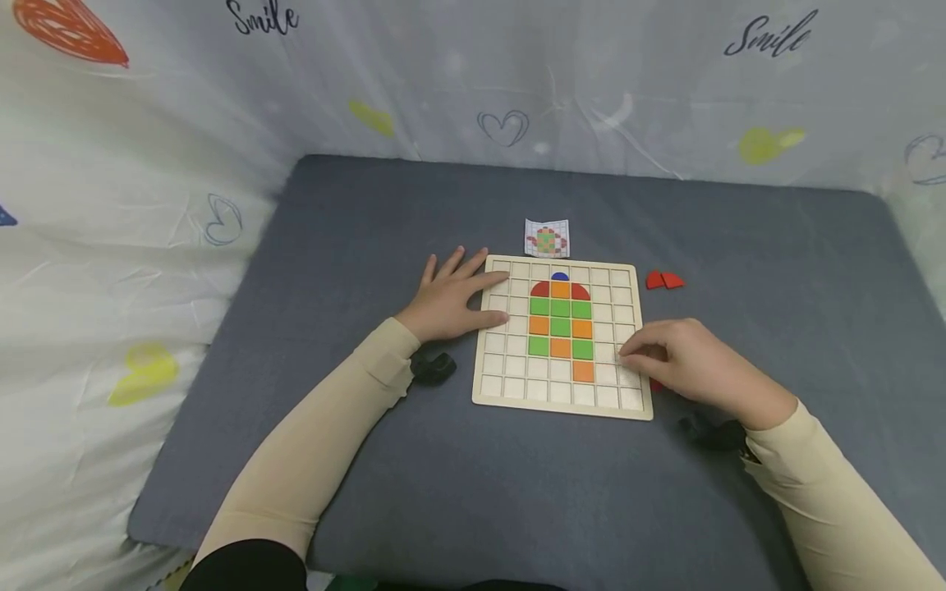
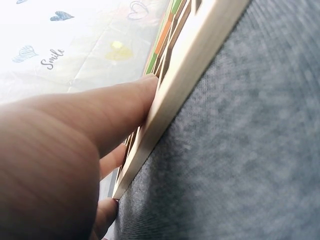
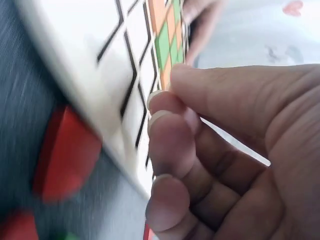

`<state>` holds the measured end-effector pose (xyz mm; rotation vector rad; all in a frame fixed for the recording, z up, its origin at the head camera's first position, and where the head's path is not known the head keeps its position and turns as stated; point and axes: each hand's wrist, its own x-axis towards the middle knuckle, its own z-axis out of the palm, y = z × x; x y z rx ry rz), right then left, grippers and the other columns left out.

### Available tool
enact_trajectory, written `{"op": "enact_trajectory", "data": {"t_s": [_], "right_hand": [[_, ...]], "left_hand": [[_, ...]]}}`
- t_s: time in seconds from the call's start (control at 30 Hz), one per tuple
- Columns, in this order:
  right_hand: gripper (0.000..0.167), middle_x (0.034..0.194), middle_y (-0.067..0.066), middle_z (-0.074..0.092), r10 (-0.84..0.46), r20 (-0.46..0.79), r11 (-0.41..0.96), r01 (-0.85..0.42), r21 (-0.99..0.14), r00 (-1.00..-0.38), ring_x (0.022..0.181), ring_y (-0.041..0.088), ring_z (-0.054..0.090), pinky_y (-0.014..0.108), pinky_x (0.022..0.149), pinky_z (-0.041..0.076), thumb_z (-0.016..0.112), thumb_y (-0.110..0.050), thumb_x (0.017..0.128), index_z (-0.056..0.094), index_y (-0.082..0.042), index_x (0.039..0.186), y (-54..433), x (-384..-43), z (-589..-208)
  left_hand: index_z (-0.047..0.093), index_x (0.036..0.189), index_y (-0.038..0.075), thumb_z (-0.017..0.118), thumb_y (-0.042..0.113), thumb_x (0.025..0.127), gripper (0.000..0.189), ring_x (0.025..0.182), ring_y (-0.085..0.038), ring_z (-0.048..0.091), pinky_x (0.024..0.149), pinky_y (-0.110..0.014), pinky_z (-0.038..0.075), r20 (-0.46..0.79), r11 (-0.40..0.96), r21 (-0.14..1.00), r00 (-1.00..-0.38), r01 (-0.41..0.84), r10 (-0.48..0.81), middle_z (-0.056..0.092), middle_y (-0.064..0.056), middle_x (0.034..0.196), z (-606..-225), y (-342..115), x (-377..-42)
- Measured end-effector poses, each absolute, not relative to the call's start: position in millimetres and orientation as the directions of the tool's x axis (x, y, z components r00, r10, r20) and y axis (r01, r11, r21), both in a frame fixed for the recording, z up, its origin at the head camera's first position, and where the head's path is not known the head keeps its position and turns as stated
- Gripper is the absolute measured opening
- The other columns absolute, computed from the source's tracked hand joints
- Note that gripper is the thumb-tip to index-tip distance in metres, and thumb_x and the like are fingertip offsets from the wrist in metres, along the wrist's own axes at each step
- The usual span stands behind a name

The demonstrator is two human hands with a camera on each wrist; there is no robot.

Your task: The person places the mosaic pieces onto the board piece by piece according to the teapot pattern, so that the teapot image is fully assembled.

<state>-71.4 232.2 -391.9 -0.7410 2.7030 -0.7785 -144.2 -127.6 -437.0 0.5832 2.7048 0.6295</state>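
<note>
A square wooden board (image 1: 532,402) with a grid of white cells lies on the table. Orange, green, red and blue pieces (image 1: 560,327) fill its middle columns. My left hand (image 1: 446,305) rests at the board's left edge with fingers spread; its thumb (image 2: 127,100) presses on the rim in the left wrist view. Over the board's right edge hovers my right hand (image 1: 683,361), its fingers loosely bent and thumb close to them. No piece shows between those fingertips. A red piece (image 3: 67,155) lies beside the board, mostly hidden by this hand in the head view.
A small printed picture card (image 1: 547,239) sits just beyond the board. Two red pieces (image 1: 665,280) lie to the right of the board's far corner. The grey tabletop (image 1: 473,501) meets a patterned curtain (image 1: 591,107) at the back and left.
</note>
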Motion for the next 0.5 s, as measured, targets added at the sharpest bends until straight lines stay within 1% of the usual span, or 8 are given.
{"op": "enact_trajectory", "data": {"t_s": [0.13, 0.23, 0.37, 0.5], "right_hand": [[0.010, 0.094, -0.005, 0.076, -0.467, -0.121, 0.783, -0.345, -0.518, -0.876, 0.073, 0.007, 0.059, 0.025, 0.062, 0.051, 0.085, -0.014, 0.091, 0.082, -0.013, 0.101, 251.6, -70.3, -389.2], [0.013, 0.088, -0.006, 0.074, -0.425, -0.162, 0.807, -0.292, -0.513, -0.890, 0.067, 0.006, 0.058, 0.026, 0.059, 0.050, 0.083, -0.015, 0.093, 0.081, -0.012, 0.105, 265.1, -70.3, -386.2], [0.019, 0.083, -0.006, 0.072, -0.394, -0.184, 0.828, -0.261, -0.497, -0.900, 0.065, 0.005, 0.058, 0.026, 0.058, 0.049, 0.082, -0.016, 0.094, 0.079, -0.009, 0.111, 279.1, -69.8, -385.5], [0.023, 0.086, -0.005, 0.072, -0.351, -0.187, 0.840, -0.221, -0.495, -0.917, 0.064, 0.005, 0.057, 0.027, 0.056, 0.048, 0.080, -0.021, 0.096, 0.078, -0.007, 0.114, 293.6, -62.8, -388.5]], "left_hand": [[0.039, 0.163, 0.039, 0.062, 0.070, 0.096, 0.077, 0.164, -0.029, -0.009, 0.126, -0.059, -0.017, -0.189, 0.814, 0.479, -0.867, 0.328, 0.460, 0.008, 0.003, 0.178, -436.9, -125.6, -145.1], [0.039, 0.163, 0.039, 0.062, 0.069, 0.096, 0.077, 0.164, -0.029, -0.008, 0.126, -0.059, -0.017, -0.189, 0.815, 0.480, -0.868, 0.326, 0.459, 0.008, 0.003, 0.178, -437.1, -125.8, -145.3], [0.040, 0.163, 0.039, 0.063, 0.069, 0.096, 0.077, 0.164, -0.029, -0.008, 0.126, -0.058, -0.017, -0.189, 0.820, 0.478, -0.875, 0.315, 0.446, 0.009, 0.002, 0.178, -436.8, -129.2, -144.1], [0.040, 0.163, 0.039, 0.064, 0.069, 0.095, 0.078, 0.164, -0.029, -0.008, 0.127, -0.058, -0.017, -0.175, 0.814, 0.486, -0.876, 0.319, 0.449, 0.009, 0.002, 0.177, -438.4, -129.5, -144.4]]}}
